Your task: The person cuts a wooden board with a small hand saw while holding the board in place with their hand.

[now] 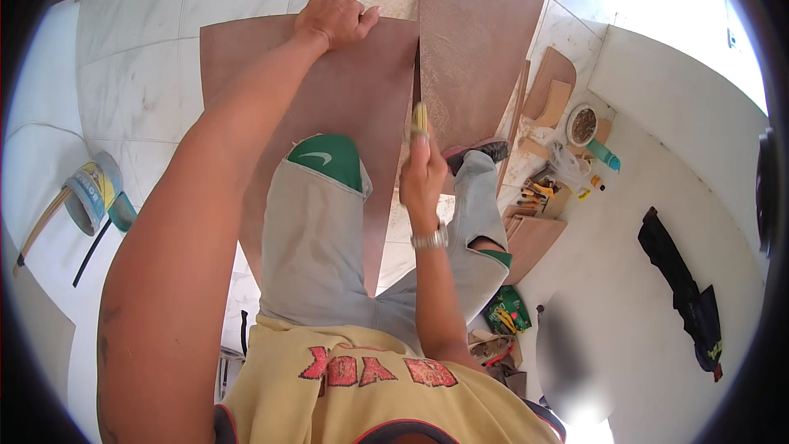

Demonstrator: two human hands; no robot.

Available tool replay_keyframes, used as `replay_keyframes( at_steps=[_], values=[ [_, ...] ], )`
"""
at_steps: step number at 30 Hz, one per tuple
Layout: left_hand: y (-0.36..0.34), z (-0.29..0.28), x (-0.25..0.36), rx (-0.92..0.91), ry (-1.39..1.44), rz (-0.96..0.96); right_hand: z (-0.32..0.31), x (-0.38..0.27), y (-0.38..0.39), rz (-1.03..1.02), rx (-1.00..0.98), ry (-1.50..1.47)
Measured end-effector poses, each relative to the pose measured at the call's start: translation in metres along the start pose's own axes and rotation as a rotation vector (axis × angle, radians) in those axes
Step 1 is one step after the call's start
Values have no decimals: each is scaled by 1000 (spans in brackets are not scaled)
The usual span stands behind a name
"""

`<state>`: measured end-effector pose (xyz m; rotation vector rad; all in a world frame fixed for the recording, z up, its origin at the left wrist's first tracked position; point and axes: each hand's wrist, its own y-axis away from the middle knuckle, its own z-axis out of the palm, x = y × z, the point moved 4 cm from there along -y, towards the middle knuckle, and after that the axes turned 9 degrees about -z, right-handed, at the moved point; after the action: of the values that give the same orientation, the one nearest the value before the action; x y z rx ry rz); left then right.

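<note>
My left hand (335, 23) is closed over the far edge of a brown board (329, 82), its thumb out to the right. My left knee, under a green-patched trouser leg (325, 164), presses down on the same board. Between my legs, my right hand (423, 173) grips a yellow-handled tool (420, 119), seemingly a handsaw seen edge-on; its blade cannot be made out clearly. It stands at a narrow dark gap (417, 74) between this board and a second brown board (468, 41) on the right. Sawdust covers the second board.
Brown offcuts (552, 86) lie to the right, near a round bowl (583, 124), a teal bottle (604, 156), a plastic bag (569, 166) and several hand tools (536, 191). A labelled bucket (92, 193) is at far left. Dark cloth (682, 288) lies at far right.
</note>
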<state>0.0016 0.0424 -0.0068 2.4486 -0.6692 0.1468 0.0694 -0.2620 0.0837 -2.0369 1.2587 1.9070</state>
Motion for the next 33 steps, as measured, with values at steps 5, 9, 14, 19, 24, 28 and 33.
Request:
replay_keyframes(
  at_steps=[5,9,14,19,24,28,33],
  values=[
    [-3,0,15,8,48,13,18,-2,-89,0,14,-35],
    [3,-2,4,-91,-58,-46,-15,9,68,35,41,-59],
    [-2,0,8,-57,-44,-42,0,2,3,-24,40,48],
    [-8,7,3,8,-91,-78,33,-2,-110,-238,153,27],
    [-10,7,2,75,-110,-78,39,1,-115,-320,219,16],
    [-5,5,-13,184,-146,-106,39,-20,-103,-139,86,89],
    [-10,7,-12,219,-138,-81,36,-18,-105,-142,75,110]
  ],
)
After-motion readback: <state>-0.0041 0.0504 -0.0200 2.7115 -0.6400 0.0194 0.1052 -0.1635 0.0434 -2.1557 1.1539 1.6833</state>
